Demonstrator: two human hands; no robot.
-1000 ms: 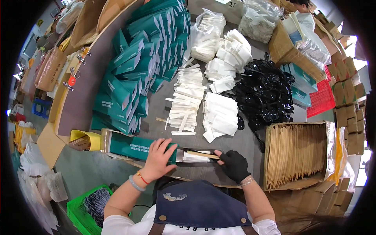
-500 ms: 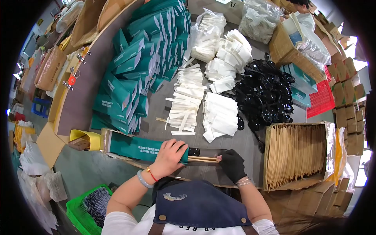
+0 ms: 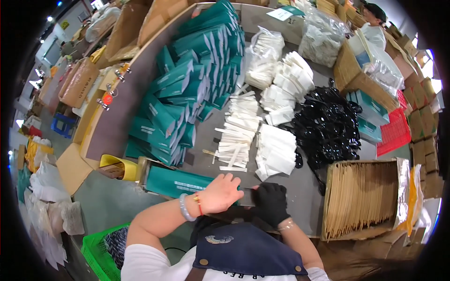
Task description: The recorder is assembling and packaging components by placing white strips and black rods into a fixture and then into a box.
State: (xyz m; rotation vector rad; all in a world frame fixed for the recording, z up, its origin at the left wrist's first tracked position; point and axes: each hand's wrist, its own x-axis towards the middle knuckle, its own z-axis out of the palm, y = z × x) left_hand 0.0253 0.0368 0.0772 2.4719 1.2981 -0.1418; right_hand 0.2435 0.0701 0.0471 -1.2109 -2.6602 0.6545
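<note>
A long green paper sleeve [image 3: 173, 181] lies along the table's near edge. My left hand [image 3: 220, 193] bends over its right end, fingers curled down onto it. Just right of that end, my right hand [image 3: 271, 203] in a black glove has its fingers closed; what they hold, if anything, is hidden. No chopsticks or spoon show between the two hands. Beyond my hands lie white folded paper packets [image 3: 276, 147], thin white paper strips [image 3: 236, 136] and a heap of black plastic spoons [image 3: 328, 126].
Stacked green sleeves [image 3: 187, 84] fill the table's left side beside a raised board [image 3: 112, 117]. A cardboard box of wooden chopsticks [image 3: 361, 201] stands at right. A yellow container [image 3: 126, 168] sits at the near left corner, a green basket [image 3: 96, 255] below. Another person [image 3: 375, 16] is far right.
My right hand has moved left, close to my left hand. The chopsticks and black spoon end that stuck out of the sleeve no longer show. The view has shifted slightly.
</note>
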